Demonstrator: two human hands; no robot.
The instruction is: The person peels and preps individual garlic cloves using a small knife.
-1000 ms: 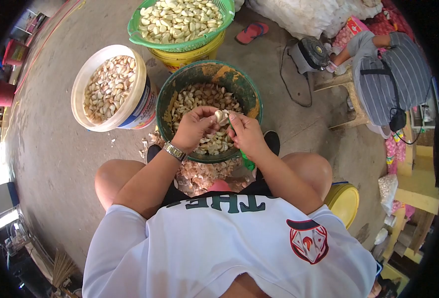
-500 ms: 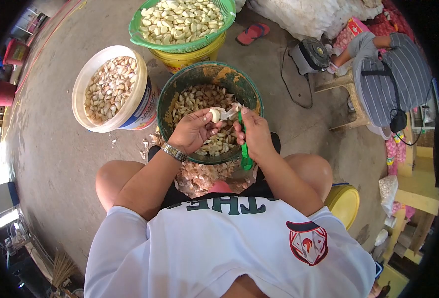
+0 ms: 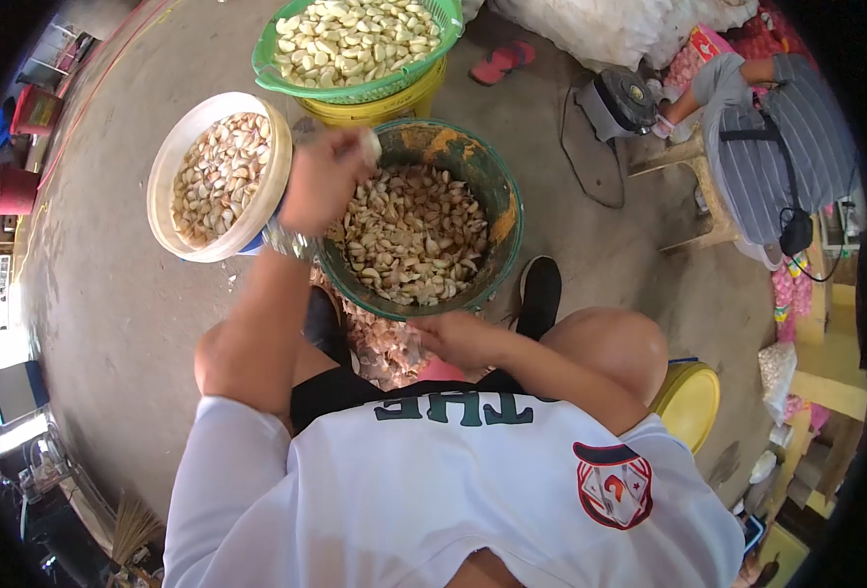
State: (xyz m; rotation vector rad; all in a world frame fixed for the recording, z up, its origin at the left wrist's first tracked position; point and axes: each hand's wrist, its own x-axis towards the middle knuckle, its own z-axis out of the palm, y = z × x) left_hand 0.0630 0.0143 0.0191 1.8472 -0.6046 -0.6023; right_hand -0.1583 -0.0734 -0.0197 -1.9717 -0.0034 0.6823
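My left hand (image 3: 323,184), smeared by motion, is raised over the left rim of the dark green tub (image 3: 505,230). A pale peeled garlic clove (image 3: 370,147) shows at its fingertips. Many garlic cloves (image 3: 414,230), mostly with skins on, lie in the tub. My right hand (image 3: 453,338) is low at the tub's near rim, its fingers curled and blurred; whatever it holds is hidden. Beyond the tub, a green colander (image 3: 262,61) heaped with peeled cloves (image 3: 355,44) rests on a yellow bucket (image 3: 394,106).
A white bucket (image 3: 159,201) of unpeeled cloves stands left of the tub. Garlic skins (image 3: 384,343) litter the floor between my shoes. To the right are a yellow lid (image 3: 688,402), a plastic stool (image 3: 683,162) and a black-grey appliance (image 3: 618,103) with a cord. A red slipper (image 3: 502,62) lies farther off.
My left hand has moved up and left with the peeled clove, away from my right hand. My right hand has dropped toward me; the green-handled knife it held no longer shows.
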